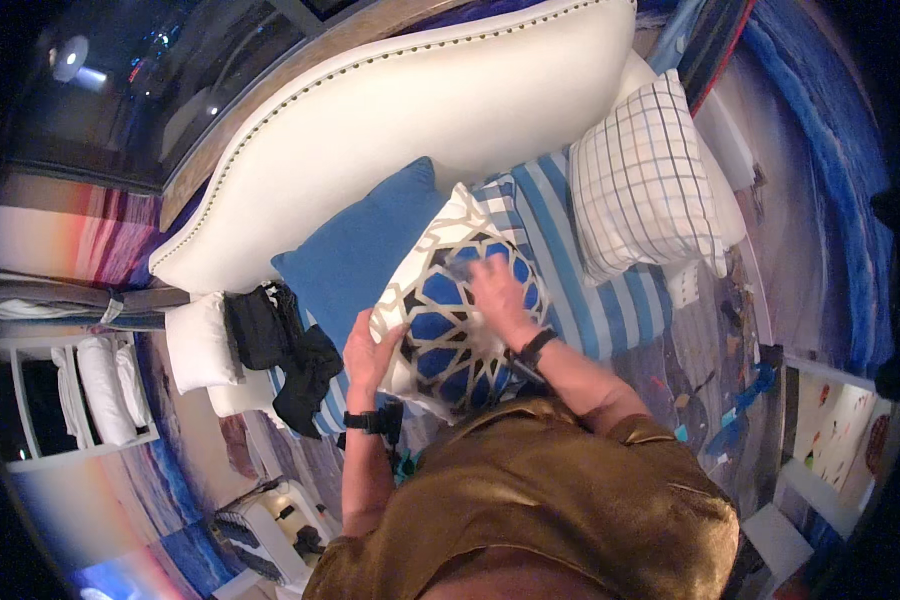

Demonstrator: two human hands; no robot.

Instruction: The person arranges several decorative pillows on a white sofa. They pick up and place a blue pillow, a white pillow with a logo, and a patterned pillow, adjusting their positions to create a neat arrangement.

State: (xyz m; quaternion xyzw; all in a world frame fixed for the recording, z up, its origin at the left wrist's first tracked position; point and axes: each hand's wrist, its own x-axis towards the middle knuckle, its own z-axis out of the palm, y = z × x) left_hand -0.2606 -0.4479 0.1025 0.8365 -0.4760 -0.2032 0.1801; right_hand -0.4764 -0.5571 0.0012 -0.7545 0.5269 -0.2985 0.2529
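A white throw pillow (446,330) with a blue, black and tan geometric star pattern leans at a tilt in front of me. My left hand (367,349) grips its left edge, thumb on the printed face. Over the upper part of the print is my right hand (501,296), blurred by motion; whether it touches the fabric or holds anything is unclear. Behind the patterned pillow rests a plain blue pillow (352,251). A blue and white checked pillow (495,199) shows partly beside it. All stand on a settee with a blue-striped seat (570,262).
The settee's cream nailhead back (435,105) curves behind. A white grid-patterned pillow (645,172) sits at the right end. Black clothing (262,330) and a white pillow (201,341) lie at the left end. A white appliance-like box (270,525) stands on the floor, lower left.
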